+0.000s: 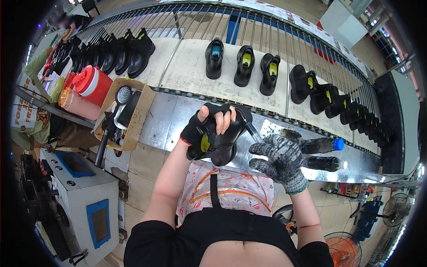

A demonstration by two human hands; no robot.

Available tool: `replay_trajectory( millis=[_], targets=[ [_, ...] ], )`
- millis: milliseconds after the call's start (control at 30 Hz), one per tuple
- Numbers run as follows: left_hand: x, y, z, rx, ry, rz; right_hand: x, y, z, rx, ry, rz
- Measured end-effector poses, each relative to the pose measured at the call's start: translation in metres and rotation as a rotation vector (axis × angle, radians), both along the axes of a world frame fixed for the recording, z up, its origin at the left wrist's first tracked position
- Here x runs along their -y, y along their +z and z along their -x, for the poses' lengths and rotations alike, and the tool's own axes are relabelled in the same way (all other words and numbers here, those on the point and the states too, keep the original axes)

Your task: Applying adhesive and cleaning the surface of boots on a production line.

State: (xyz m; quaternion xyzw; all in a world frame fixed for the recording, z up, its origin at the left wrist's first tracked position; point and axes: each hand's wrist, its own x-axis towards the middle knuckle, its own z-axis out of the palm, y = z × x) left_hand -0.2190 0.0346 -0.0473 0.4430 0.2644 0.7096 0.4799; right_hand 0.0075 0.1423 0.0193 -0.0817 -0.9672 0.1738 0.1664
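My left hand (212, 116), in a black fingerless glove, is closed around a black ankle boot (221, 143) with a yellow-green patch inside. The boot is held tilted above the metal ledge (167, 118). To its right, my right hand (281, 159) wears a grey knitted glove and is closed on a slim tool with a pale handle (253, 132). The tool's dark end meets the boot near its sole edge; its exact kind is unclear. Beside the right glove lie two dark bottles, one with a blue cap (327, 145) and one with a white cap (327, 163).
Beyond the ledge runs a conveyor (187, 66) carrying black boots (243, 66). At the left stand a cardboard box (138, 118) with a hairbrush (123, 94) and a red jug (95, 84). A grey machine (82, 191) is lower left, an orange fan (342, 249) lower right. Other people are at far left.
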Motion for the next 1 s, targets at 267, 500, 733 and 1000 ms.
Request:
replay_trajectory(
  millis=[267, 500, 733, 1000],
  targets=[
    [-0.001, -0.004, 0.009, 0.039, 0.037, -0.042, -0.005, -0.045, 0.007, -0.114, 0.023, -0.008],
    [0.005, -0.026, 0.037, 0.182, 0.107, -0.087, 0.010, -0.080, 0.022, 0.127, 0.016, 0.516],
    [0.012, -0.039, 0.057, 0.370, 0.145, -0.097, 0.023, -0.125, 0.043, -0.205, 0.008, 0.072],
    [0.019, -0.048, 0.069, 0.424, 0.215, -0.068, 0.020, -0.144, 0.037, -0.033, 0.048, 0.124]
  ],
)
